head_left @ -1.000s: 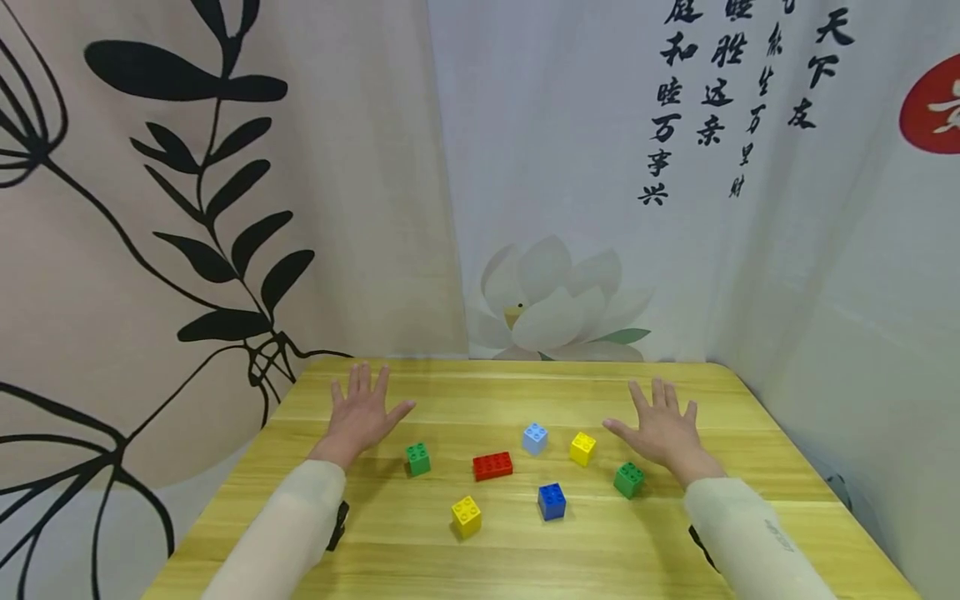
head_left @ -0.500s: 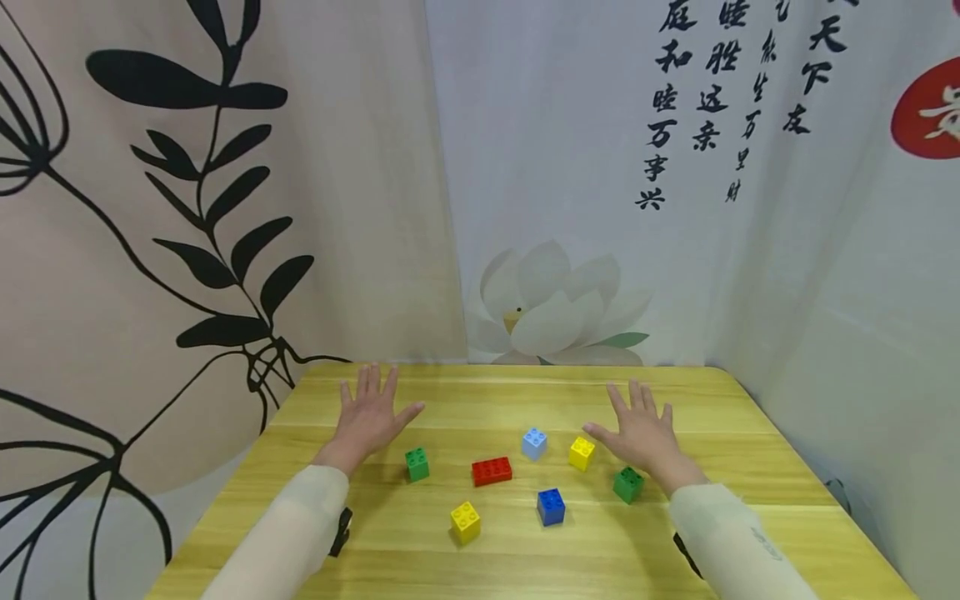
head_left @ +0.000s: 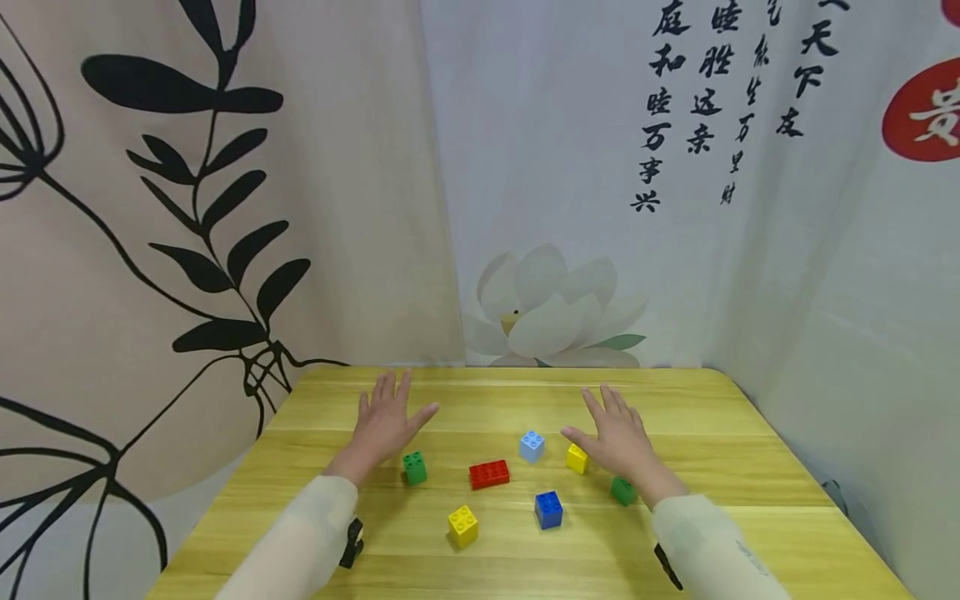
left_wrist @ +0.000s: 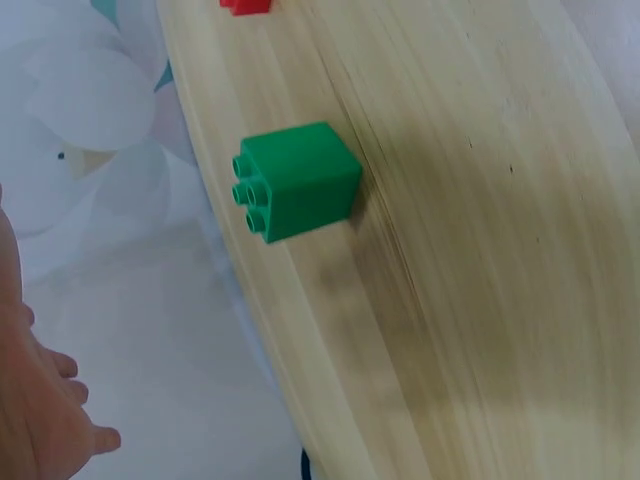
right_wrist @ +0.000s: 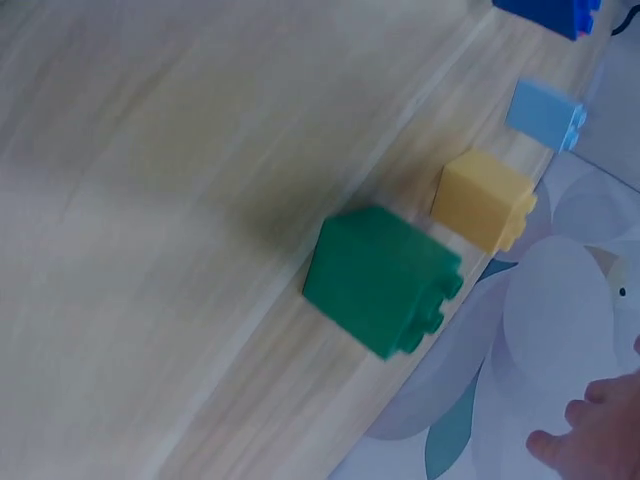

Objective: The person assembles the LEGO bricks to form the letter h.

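Fingers spread, my left hand [head_left: 382, 425] hovers over the table's left part, holding nothing. Just right of its wrist sits a green building block [head_left: 414, 468], which fills the middle of the left wrist view. My right hand [head_left: 617, 437] is also spread and holds nothing. It partly covers a yellow block [head_left: 577, 458] and a second green block [head_left: 622, 491] in the head view. Between the hands lie a longer red block [head_left: 489, 475], a light blue block [head_left: 532, 447], a dark blue block [head_left: 548, 510] and, nearest me, another yellow block [head_left: 463, 527].
The blocks stand apart on a wooden table [head_left: 525, 575] with pale yellow grain. Behind its far edge hangs a curtain [head_left: 375, 208] printed with dark leaves, a white lotus and writing. A second curtain side [head_left: 847, 333] runs along the right.
Both hands have moved inward, the right one further left until it overlaps the yellow and green blocks in view. The blocks stay in place; the head view has shifted slightly.
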The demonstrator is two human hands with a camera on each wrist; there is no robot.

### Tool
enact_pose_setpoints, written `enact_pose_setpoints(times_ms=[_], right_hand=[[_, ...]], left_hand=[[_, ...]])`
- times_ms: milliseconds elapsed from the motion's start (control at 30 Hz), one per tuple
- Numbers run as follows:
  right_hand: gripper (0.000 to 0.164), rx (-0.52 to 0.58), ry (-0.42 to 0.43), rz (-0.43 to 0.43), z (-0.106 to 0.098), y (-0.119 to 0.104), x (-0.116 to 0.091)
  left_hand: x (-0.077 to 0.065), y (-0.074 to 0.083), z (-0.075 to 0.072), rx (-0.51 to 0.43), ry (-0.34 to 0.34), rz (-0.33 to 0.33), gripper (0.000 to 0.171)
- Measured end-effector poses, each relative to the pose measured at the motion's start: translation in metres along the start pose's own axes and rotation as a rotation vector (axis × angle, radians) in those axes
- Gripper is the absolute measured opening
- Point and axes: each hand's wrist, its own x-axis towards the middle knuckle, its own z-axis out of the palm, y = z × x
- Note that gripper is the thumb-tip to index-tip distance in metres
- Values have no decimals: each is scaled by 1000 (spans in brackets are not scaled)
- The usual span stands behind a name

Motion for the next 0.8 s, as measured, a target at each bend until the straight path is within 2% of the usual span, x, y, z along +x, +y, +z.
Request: enact_pose_setpoints(times_ms=[200, 400, 533, 800], right_hand=[[84, 73, 14, -22, 4, -9, -4], [79, 180, 3, -23, 7, -18, -7], [75, 271, -12, -7, 10, -23, -8], [63, 484, -45, 62, 17, -29, -13]], left_hand=[[-2, 4, 2, -91, 0, 4, 91], [-5, 8, 5, -237, 26, 20, 84], [-8, 15, 8, -339, 39, 43, 79], [-21, 30, 20, -475, 52, 82, 70]])
